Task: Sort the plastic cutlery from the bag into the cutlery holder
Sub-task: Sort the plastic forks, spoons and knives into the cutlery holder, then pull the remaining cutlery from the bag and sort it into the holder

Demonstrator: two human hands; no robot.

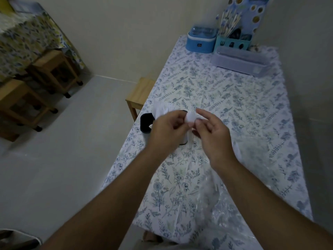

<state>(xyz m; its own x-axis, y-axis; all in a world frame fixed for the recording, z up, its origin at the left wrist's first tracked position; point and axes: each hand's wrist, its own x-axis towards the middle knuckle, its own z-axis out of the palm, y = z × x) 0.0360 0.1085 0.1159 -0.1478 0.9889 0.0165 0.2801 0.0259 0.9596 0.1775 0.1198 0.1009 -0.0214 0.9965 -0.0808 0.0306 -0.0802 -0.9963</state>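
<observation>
A white plastic spoon [190, 117] is held up over the table, its round bowl showing between my two hands. My left hand [166, 131] pinches it from the left, and my right hand [211, 133] touches it with thumb and forefinger from the right. Just behind my left hand stands the black cutlery holder [146, 122], with several white plastic pieces [163, 109] sticking out of it; my hands hide most of the holder. The clear plastic bag [223, 204] lies crumpled on the table beneath my right forearm.
The table wears a floral cloth [234, 105]. At its far end stand a blue lidded box [201, 40], a teal organiser with sticks [232, 40] and a clear lidded container [239, 60]. A wooden stool [139, 96] sits by the left edge; wooden trolleys [54, 73] stand across the floor.
</observation>
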